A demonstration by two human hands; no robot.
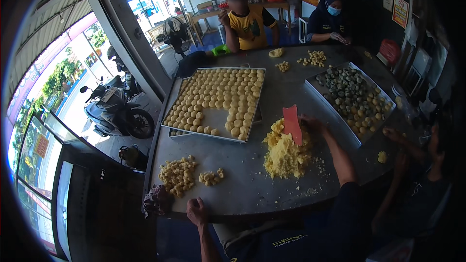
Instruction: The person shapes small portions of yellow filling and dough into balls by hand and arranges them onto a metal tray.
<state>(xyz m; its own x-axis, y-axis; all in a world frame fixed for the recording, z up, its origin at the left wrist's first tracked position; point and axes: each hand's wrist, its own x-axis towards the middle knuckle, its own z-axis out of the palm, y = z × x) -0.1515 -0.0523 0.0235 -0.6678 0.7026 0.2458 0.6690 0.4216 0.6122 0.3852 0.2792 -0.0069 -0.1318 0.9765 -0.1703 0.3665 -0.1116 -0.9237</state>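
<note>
Right hand (313, 123) grasps a red dough scraper (291, 124), jutting left of its fingers; likely light, bendy, best held by its edge; crumbly yellow dough (285, 160) nearby; left hand (196, 212) curls, grip unclear.

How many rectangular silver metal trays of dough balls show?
2: left tray of pale yellow balls, right tray of greenish and yellow balls, on either side of the crumbly yellow dough heap. More may hide beneath the left tray.

A dark navy shirt (315, 247) is worn, short in the right sleeve (348, 201), with small yellowish lettering (290, 241) across it; greyish-beige cloth (226, 235) shows beside the shirt's left edge.
</note>
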